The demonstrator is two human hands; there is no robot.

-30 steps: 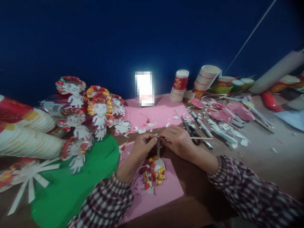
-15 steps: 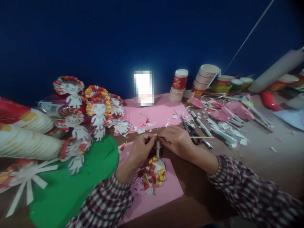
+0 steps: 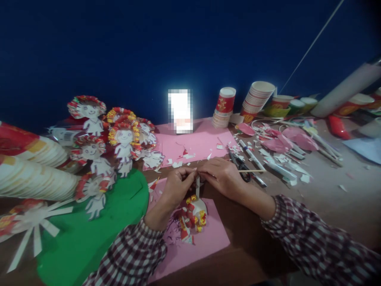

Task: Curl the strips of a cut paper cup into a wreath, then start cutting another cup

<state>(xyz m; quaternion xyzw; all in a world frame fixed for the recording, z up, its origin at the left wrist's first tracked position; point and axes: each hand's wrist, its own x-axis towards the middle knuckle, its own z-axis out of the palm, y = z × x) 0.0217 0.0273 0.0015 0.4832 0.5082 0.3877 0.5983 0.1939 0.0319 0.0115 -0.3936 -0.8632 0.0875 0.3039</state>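
Both hands meet over the table, fingertips pinched together at the top of a white paper strip (image 3: 198, 186). The strip belongs to a cut paper cup (image 3: 199, 207) with red and yellow curled strips, hanging below my fingers over a pink sheet (image 3: 211, 238). My left hand (image 3: 178, 184) is closed on the strip's upper end. My right hand (image 3: 222, 176) is closed round a thin wooden stick (image 3: 253, 171), whose end sticks out to the right. The stick's other end is hidden by the fingers.
Finished paper-cup dolls (image 3: 123, 139) stand at left beside a green mat (image 3: 104, 234) and stacked cups (image 3: 38, 178). Scissors (image 3: 239, 163), a marker (image 3: 252, 155) and paper scraps lie to the right. More cup stacks (image 3: 257, 101) and a bright phone-like screen (image 3: 180, 111) stand behind.
The stick's free end has moved slightly left, towards my right hand. The hanging cup has shifted a little, while both hands stay nearly in place.
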